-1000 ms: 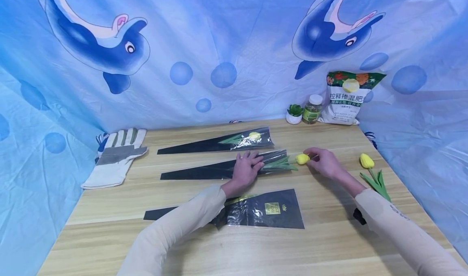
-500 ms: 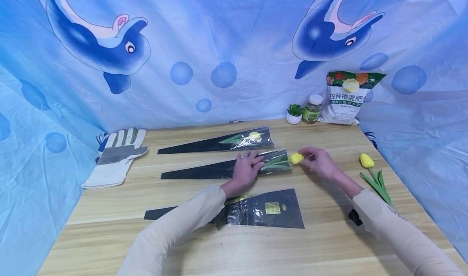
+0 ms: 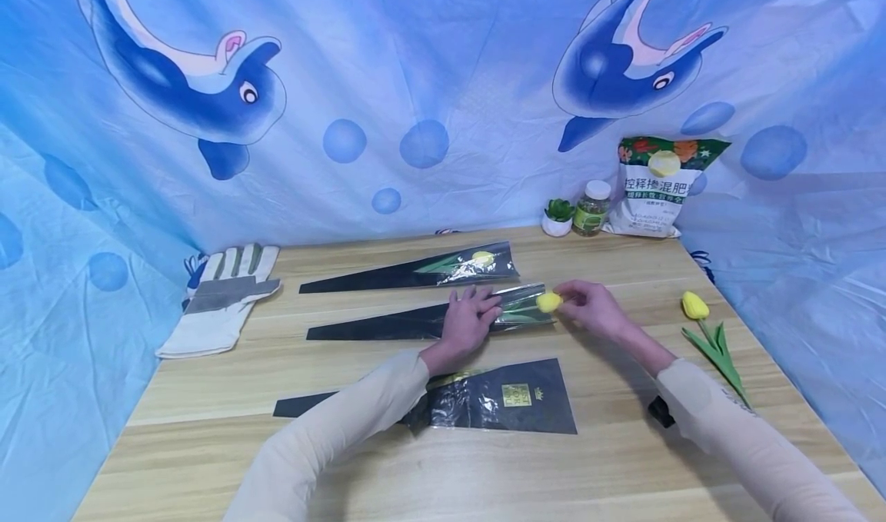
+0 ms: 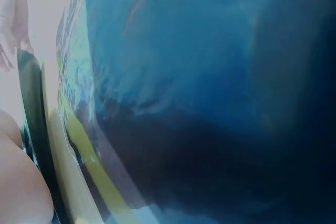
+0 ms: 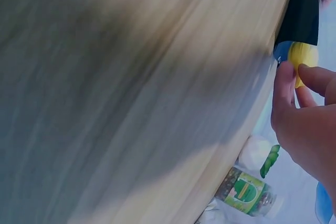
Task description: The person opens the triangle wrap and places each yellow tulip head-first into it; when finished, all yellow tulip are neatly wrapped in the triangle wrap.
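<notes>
My left hand (image 3: 467, 324) lies flat with spread fingers on the middle black flower sleeve (image 3: 381, 327), a long tapering wrapper with a clear front. At its wide right end, my right hand (image 3: 590, 307) pinches a yellow tulip (image 3: 549, 301) by its bloom. The tulip's green leaves and stem show inside the sleeve, while the bloom sits at the opening. In the right wrist view, thumb and fingertips close around the bloom (image 5: 303, 56) beside the dark sleeve edge (image 5: 299, 19). Dark wrapping (image 4: 173, 103) fills most of the left wrist view.
Behind lies another sleeve (image 3: 367, 277) with a tulip inside; a wider black sleeve (image 3: 547, 410) lies in front. A loose yellow tulip (image 3: 720, 357) is at the right. Work gloves (image 3: 214, 299) lie left. A succulent pot (image 3: 557, 218), jar (image 3: 591, 211) and fertilizer bag (image 3: 651, 191) stand behind.
My right hand has moved left with the tulip, and its leaves have slid into the middle sleeve until the bloom meets the opening. The left hand has stayed in place.
</notes>
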Available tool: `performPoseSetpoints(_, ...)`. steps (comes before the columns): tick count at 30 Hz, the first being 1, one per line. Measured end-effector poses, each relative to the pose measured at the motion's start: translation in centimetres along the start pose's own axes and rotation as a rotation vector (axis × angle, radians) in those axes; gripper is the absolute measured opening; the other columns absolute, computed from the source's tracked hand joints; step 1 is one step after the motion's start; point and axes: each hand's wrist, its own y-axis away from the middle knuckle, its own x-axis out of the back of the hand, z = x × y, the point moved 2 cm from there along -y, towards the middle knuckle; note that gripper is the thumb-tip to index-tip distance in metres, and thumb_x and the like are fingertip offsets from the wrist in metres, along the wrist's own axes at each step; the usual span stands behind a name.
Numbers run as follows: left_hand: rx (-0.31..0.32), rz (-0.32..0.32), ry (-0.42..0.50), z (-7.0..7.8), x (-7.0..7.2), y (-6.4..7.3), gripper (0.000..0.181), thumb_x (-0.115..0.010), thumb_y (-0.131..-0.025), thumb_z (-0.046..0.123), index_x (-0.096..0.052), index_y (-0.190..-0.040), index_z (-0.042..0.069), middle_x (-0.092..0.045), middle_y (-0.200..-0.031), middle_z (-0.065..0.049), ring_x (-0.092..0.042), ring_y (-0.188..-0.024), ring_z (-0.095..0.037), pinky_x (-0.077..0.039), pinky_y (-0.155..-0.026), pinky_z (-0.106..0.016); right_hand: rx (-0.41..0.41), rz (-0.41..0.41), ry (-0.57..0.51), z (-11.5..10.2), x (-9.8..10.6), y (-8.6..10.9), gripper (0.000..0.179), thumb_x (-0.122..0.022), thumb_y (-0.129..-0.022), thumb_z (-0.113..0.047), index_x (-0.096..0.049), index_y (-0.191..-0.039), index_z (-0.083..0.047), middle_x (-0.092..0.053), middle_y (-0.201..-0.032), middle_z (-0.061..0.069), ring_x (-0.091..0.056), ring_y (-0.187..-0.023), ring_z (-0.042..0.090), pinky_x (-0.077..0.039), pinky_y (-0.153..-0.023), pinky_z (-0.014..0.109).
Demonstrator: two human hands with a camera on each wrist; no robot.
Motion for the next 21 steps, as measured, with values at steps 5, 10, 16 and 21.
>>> performPoseSetpoints(5, 0.0, 0.005, 0.01, 0.0, -0.1, 0.0, 0.029, -0.069, -0.095, 0.022, -0.072, -0.121, 0.008, -0.057, -0.14, -0.011, -0.041, -0.138, -0.04, -0.013, -0.117, -0.061, 0.008, -0.03, -0.018, -0.1, -0.3, -0.2, 0.036, -0.067, -0.091, 0.0, -0.06, -0.126, 0.008, -0.067, -0.104, 0.019, -0.063, -0.087, 0.028, -0.056, -0.062, 0.032)
performPoseSetpoints(10, 0.008, 0.003, 0.005, 0.1, -0.1, -0.1, 0.029, -0.069, -0.095, 0.022, -0.072, -0.121, 0.009, -0.057, -0.14, -0.01, -0.041, -0.138, -0.039, -0.013, -0.117, -0.06, -0.005, -0.079, -0.077, -0.4, -0.5, -0.4, 0.033, -0.054, -0.098, 0.002, -0.056, -0.13, 0.01, -0.068, -0.105, 0.022, -0.066, -0.089, 0.032, -0.058, -0.068, 0.033)
performPoseSetpoints(16, 0.02, -0.004, 0.006, 0.1, -0.1, -0.1, 0.03, -0.068, -0.096, 0.023, -0.071, -0.122, 0.009, -0.056, -0.141, -0.009, -0.04, -0.139, -0.039, -0.012, -0.118, -0.059, -0.054, -0.137, -0.201, -0.5, -1.1, -0.8, 0.04, -0.036, -0.095, 0.012, -0.048, -0.134, 0.017, -0.061, -0.119, 0.032, -0.066, -0.104, 0.039, -0.055, -0.092, 0.037)
performPoseSetpoints(21, 0.01, 0.001, 0.017, 0.2, -0.1, 0.0, 0.03, -0.068, -0.096, 0.022, -0.071, -0.122, 0.007, -0.056, -0.141, -0.011, -0.039, -0.139, -0.041, -0.011, -0.117, -0.06, -0.093, -0.167, -0.295, -0.7, -1.3, -1.0, 0.043, -0.035, -0.095, 0.011, -0.042, -0.136, 0.02, -0.056, -0.125, 0.036, -0.064, -0.108, 0.042, -0.052, -0.096, 0.041)
